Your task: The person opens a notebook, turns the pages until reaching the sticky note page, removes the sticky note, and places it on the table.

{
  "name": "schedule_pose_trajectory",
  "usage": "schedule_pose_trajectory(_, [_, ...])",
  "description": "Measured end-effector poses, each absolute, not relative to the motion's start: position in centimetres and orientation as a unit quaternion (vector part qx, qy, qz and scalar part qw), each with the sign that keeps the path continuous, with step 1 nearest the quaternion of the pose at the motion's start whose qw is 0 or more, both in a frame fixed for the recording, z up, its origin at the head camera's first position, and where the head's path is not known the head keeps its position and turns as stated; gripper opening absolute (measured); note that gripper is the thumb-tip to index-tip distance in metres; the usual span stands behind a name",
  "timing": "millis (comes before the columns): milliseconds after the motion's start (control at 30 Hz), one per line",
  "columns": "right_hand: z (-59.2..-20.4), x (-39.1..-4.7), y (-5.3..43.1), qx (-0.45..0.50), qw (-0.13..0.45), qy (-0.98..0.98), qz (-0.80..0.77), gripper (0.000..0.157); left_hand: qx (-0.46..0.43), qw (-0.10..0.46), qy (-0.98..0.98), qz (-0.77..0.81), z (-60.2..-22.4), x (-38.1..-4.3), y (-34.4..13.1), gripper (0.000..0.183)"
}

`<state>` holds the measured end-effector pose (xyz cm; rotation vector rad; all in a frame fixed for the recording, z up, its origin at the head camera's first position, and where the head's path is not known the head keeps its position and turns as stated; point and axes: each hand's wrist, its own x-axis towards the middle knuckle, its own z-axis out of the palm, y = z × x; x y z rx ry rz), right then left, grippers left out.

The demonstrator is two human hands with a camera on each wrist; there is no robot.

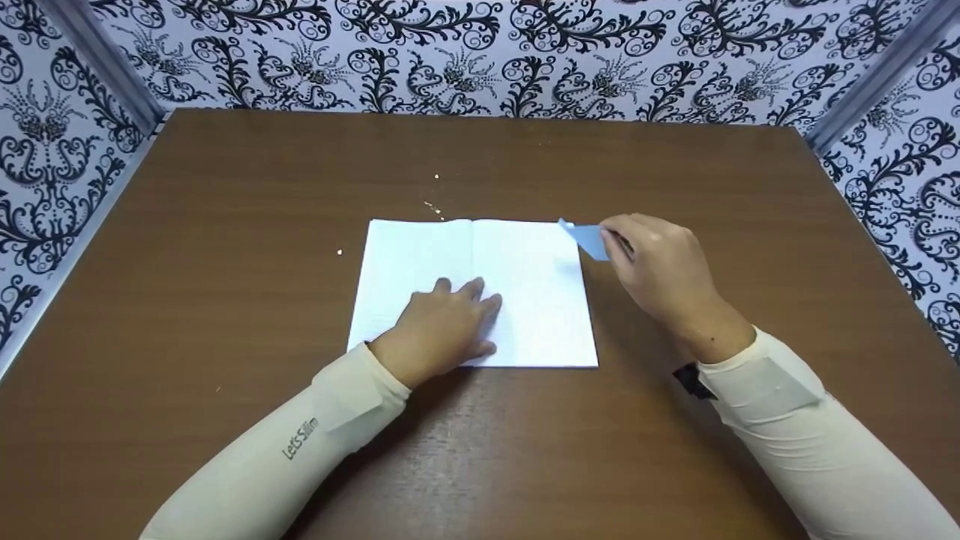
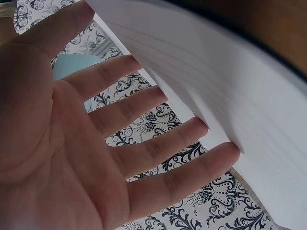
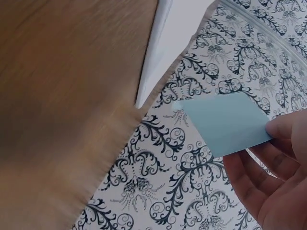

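Observation:
An open notebook (image 1: 532, 300) with blank-looking white pages lies flat on the brown table. My left hand (image 1: 442, 330) rests across its lower middle, near the centre fold, with fingers spread. In the left wrist view the fingertips (image 2: 223, 152) of that hand touch the page. My right hand (image 1: 664, 270) pinches a light-blue sticky note (image 1: 589, 241) between thumb and fingers, just off the notebook's upper right corner. In the right wrist view the sticky note (image 3: 228, 123) is held by one edge, its far corner slightly curled. From above, the right fingers hide part of it.
The brown table (image 1: 247, 300) extends around the notebook on all sides. Small pale crumbs (image 1: 433, 208) lie beyond and left of the notebook. Patterned black-and-white panels (image 1: 450, 60) with grey corner strips stand behind the table and at its sides.

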<state>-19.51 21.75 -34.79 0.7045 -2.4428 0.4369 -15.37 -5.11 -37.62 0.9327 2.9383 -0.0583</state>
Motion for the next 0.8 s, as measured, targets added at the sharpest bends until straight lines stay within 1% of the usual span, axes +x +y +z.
schedule_pose_trajectory(567, [-35.7, -18.8, 24.8, 0.273, 0.263, -0.923, 0.061, 0.006, 0.296, 0.038, 0.954, -0.019, -37.4, -15.1, -5.3, 0.063])
schedule_pose_trajectory(800, [-36.1, -18.1, 25.2, 0.266, 0.229, -0.936, 0.034, 0.008, 0.295, 0.044, 0.954, -0.016, -37.3, -15.1, -5.2, 0.063])
